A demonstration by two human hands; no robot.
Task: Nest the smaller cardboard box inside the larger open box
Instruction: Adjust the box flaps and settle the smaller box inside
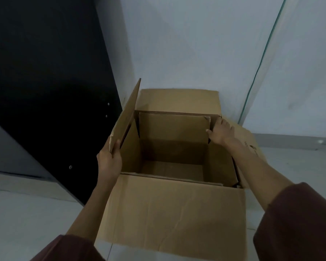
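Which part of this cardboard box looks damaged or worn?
The near flap of the large box is creased with wrinkles across its face. The left flap's corner, by the left hand, looks frayed. Nothing is spilled.

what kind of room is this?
Likely a plain indoor room, maybe an office or storeroom corner: pale tiled floor, bare white wall, a black cabinet panel on the left, and a glass partition edge on the right.

The right hand (pixel 221 131) hides the larger box's (pixel 169 213) far right corner. Print on the right flap (pixel 252 146) beside that box is too small to read. Both sleeves (pixel 297 223) run off the bottom edge.
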